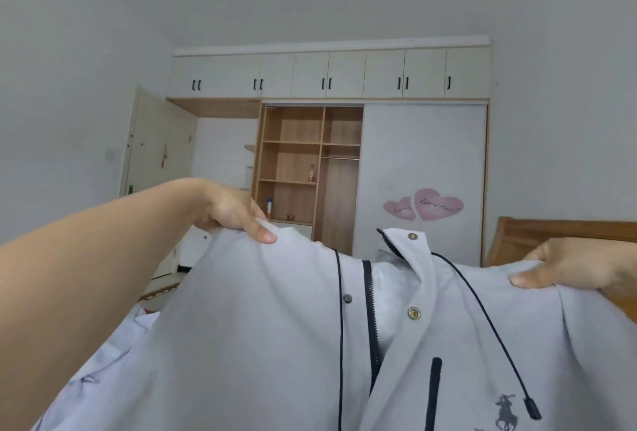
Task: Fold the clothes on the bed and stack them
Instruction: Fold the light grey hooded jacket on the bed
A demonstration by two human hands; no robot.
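Note:
A light grey zip jacket (262, 327) with dark drawstrings, snap buttons and a horse-rider logo hangs spread out in front of me, its front facing the camera. My left hand (238, 213) pinches its left shoulder and holds it up. My right hand (579, 268) pinches the right shoulder at about the same height. The zipper is partly undone at the collar. The jacket hides most of the bed; a pale garment or sheet (100, 361) shows at the lower left beneath it.
A wardrobe (424, 168) fills the far wall, with upper cabinets, open wooden shelves (293, 161) holding small bottles, and a sliding door with pink heart stickers. A wooden headboard (537, 234) stands at the right. A door (155, 154) is at the left.

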